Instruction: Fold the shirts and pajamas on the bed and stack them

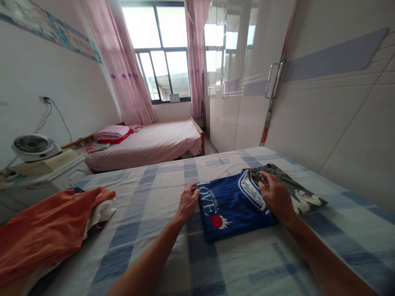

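Observation:
A blue basketball jersey point(226, 218) lies folded flat on the bed, with white "LOVE" lettering, a red ball print and a white-trimmed collar. At its left edge is my left hand point(187, 201), fingers bent together on the fabric edge. Over the collar end rests my right hand point(276, 197), its thumb and forefinger apart; part of the collar and the lower fingers are hidden. A dark grey garment point(296, 185) with a pale print lies beside the jersey, partly under my right hand.
A blue-and-white checked sheet point(160, 230) covers the bed. Orange clothing point(46, 230) is heaped at the left with white cloth beneath. A fan point(33, 146) stands on a cabinet. Beyond are a pink bed point(160, 142) and a glossy wardrobe point(237, 90) along the right.

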`<state>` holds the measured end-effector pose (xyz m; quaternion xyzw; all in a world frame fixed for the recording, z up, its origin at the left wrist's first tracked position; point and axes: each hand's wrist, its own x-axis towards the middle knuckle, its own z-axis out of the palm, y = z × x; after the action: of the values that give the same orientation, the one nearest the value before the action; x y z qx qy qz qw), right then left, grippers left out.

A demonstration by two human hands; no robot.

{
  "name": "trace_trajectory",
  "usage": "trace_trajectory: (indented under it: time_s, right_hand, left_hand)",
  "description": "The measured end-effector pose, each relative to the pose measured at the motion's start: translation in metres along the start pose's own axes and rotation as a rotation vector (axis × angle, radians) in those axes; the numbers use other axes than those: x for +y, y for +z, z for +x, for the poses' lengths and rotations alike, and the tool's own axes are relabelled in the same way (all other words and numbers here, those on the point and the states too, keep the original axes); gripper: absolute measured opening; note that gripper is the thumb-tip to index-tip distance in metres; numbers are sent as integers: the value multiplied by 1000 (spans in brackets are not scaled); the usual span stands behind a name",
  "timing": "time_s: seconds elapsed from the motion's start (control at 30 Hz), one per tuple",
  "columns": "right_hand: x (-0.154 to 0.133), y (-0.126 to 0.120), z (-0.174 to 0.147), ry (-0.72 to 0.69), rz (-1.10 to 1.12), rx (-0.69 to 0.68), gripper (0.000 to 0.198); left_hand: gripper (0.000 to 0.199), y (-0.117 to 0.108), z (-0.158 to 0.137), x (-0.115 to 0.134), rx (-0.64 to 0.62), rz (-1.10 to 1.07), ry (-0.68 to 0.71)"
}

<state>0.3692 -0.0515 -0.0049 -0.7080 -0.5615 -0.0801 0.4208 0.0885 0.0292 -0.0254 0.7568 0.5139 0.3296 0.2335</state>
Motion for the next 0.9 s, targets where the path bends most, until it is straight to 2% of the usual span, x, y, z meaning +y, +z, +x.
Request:
trace_trajectory:
  time_s: [0.07, 0.13, 0.23, 0.3, 0.37, 0.5, 0.57, 0.63, 0.77, 0.83, 0.9]
  right_hand:
    - [-23, -8, -7, -213, -3, -19, 36]
    - [-54, -13, -22, -347, 52, -180, 33]
    - [-95, -12, -53, -453, 119, -487, 38]
    - [-113, -6, -74, -517, 106, -586, 53]
    - [-121, 3, -89, -558, 62, -615, 60]
    - [-118, 22, -94, -574, -66, -613, 29]
    - [-114, 27, -88, -559, -77, -607, 31]
    - [-111, 24, -77, -513, 14, -588, 33]
    - [-117, -12, -46, -355, 196, -427, 25]
    - [-122, -39, -27, -271, 188, -302, 23]
    - [-123, -60, -6, -200, 179, -207, 26]
  left_hand:
    - [46, -3, 6, -5, -37, 12, 40]
    - [54, -9, 7, -8, -91, 50, 122]
    - [56, -22, 4, -10, -186, 124, 264]
    - [55, -29, 1, -11, -220, 222, 382]
    - [54, -33, 0, -12, -232, 337, 498]
    - [52, -32, 1, -15, -241, 422, 599]
    - [53, -30, 2, -17, -247, 428, 598]
    - [51, -27, 2, -17, -242, 419, 591]
    - [31, -30, 2, -6, -188, 255, 585]
    - [22, -39, 1, 6, -96, 108, 530]
    - [21, -54, 1, 20, 11, -30, 441]
